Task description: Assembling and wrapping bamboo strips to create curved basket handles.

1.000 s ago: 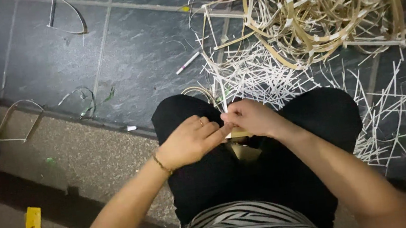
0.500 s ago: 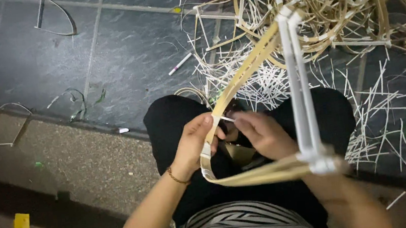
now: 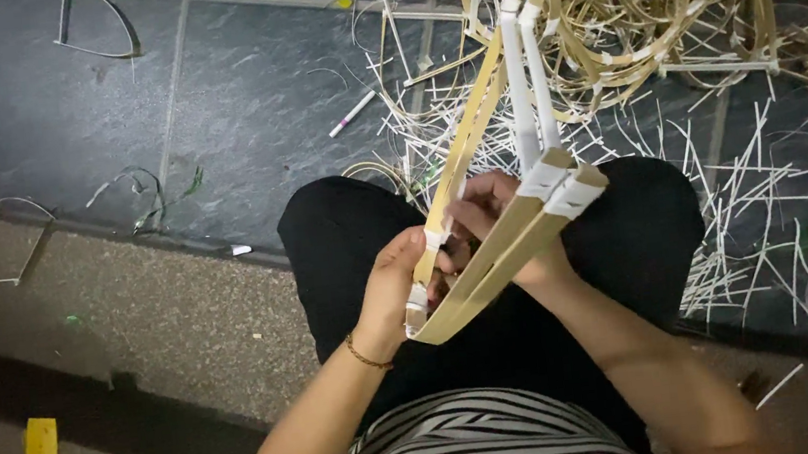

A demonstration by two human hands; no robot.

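Over my lap I hold a frame of bent bamboo strips (image 3: 501, 247), tan with white-taped joints, raised on edge and tilted up toward the camera. My left hand (image 3: 393, 293), with a thin bracelet at the wrist, grips its lower corner. My right hand (image 3: 493, 218) is closed on the strips at the frame's middle, partly hidden behind them. Two white strips (image 3: 527, 84) of the frame run away from me toward the heap on the floor.
A big heap of bent bamboo frames and loose strips (image 3: 642, 12) lies ahead and to the right on the dark tiled floor (image 3: 240, 94). White slivers litter the floor around my knees. A pen-like stick (image 3: 352, 112), wire loops (image 3: 6, 244) and a yellow tag (image 3: 42, 445) lie to the left.
The frame, absent a second ago when my hands were together at my lap, has been lifted and turned; it now stands narrower, edge-on, higher and closer to the camera.
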